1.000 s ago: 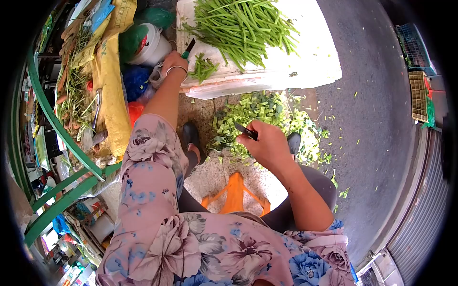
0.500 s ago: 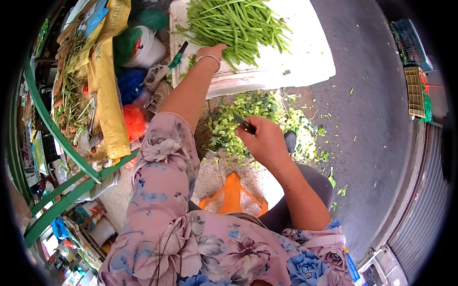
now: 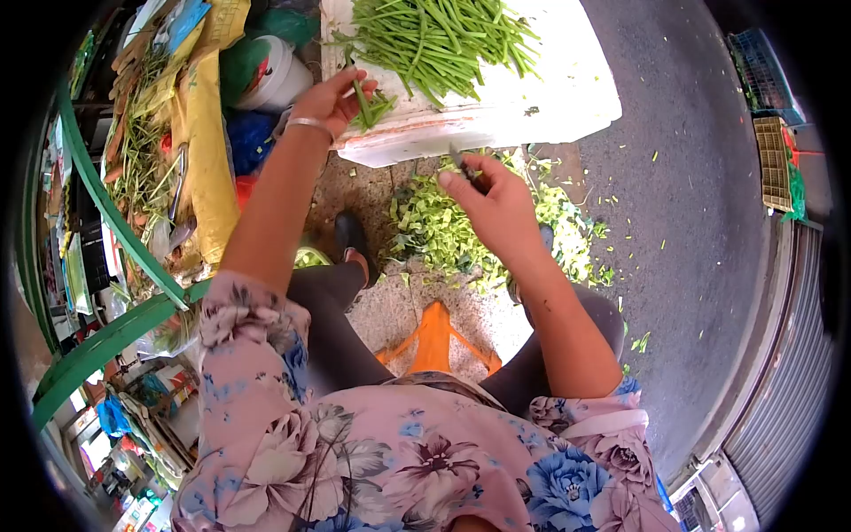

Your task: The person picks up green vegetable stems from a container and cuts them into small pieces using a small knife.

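My left hand (image 3: 328, 105), with a bracelet at the wrist, is at the left corner of a white foam box (image 3: 567, 97). Its fingers are curled round a short green stem (image 3: 363, 99) that rests with a few leafy bits on the box top; the exact grip is partly hidden. A large heap of long green stems (image 3: 443, 49) lies on the same box. In front of the box's near edge, my right hand (image 3: 498, 206) holds a small knife (image 3: 457, 160), its blade pointing up and away from me.
Below the box, chopped green trimmings (image 3: 443, 230) are piled on the ground between my feet. An orange stool (image 3: 434, 337) shows between my legs. A white bucket (image 3: 282, 75), a yellow sack (image 3: 208, 160) and green railing (image 3: 115, 341) are on the left. Crates (image 3: 769, 164) stand far right.
My left hand has drawn back from the stem heap to the box's left corner and now holds a short stem. My right hand with the knife has moved slightly up, towards the box.
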Available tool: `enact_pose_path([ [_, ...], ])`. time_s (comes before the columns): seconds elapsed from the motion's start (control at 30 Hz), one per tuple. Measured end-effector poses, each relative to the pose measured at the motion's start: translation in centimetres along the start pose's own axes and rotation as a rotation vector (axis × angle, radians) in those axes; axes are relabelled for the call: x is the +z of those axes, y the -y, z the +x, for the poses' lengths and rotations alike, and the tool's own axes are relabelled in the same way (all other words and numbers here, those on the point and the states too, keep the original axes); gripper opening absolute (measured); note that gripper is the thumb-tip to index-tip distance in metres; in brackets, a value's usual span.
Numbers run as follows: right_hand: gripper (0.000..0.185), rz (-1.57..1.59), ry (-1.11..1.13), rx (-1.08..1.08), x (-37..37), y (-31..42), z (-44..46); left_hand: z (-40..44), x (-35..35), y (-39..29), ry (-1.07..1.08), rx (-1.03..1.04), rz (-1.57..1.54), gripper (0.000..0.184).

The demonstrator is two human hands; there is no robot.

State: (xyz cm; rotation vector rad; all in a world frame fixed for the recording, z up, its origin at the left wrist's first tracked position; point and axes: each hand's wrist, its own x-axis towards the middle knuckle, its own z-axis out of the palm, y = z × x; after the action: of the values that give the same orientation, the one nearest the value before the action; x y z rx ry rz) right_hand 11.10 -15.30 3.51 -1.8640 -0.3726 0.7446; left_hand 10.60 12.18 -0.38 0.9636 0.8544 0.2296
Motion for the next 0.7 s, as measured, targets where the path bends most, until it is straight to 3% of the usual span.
enact_pose_path([
  [0.07, 0.042, 0.26, -0.053, -0.05, 0.2, 0.1, -0.1, -3.8, 0.2, 0.7, 0.06, -0.061, -0.114, 0.02],
  [0.2, 0.039, 0.346, 0.062, -0.203, 0.8, 1.0, -1.1, -9.0, 1.8, 2.8, 0.149, -0.06, -0.234, 0.025],
  [0.53, 0.037, 0.205, 0.151, -0.5, 2.7, 0.7, -2.5, -9.2, 1.7, 4.3, 0.241, -0.049, -0.331, 0.02],
  [0.7, 0.036, 0.095, 0.143, -0.509, 3.0, 0.5, -2.0, -9.1, 1.6, 4.4, 0.19, -0.031, -0.338, 0.019],
])
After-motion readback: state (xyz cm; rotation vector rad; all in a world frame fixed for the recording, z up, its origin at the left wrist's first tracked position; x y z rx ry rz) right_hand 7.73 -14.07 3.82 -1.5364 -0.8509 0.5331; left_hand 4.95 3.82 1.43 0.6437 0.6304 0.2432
